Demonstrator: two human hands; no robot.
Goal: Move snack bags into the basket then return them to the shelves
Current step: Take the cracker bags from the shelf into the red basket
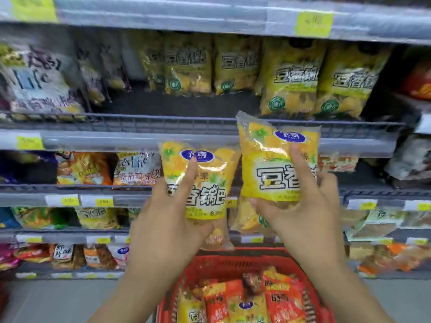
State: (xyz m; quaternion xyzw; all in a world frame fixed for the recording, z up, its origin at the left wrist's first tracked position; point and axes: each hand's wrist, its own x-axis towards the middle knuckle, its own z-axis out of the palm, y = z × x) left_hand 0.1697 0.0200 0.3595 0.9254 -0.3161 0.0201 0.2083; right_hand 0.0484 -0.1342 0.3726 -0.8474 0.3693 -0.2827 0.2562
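My left hand (168, 220) grips a yellow snack bag (205, 183) upright, index finger stretched up its front. My right hand (305, 206) holds a second yellow snack bag (270, 159) slightly higher, its top reaching the wire rail of the upper shelf (163, 123). Below both hands stands a red basket (233, 264) holding several red and yellow snack bags (235, 299). Matching yellow bags (289, 78) stand in a row on that upper shelf, with a bare gap (182, 103) in front of its middle.
Shelves of mixed snack bags fill the view: purple-white bags (37, 78) at upper left, orange bags (84, 169) on the shelf below, more bags lower down. Yellow price tags (313, 24) line the shelf edges. Grey floor (58, 301) lies left of the basket.
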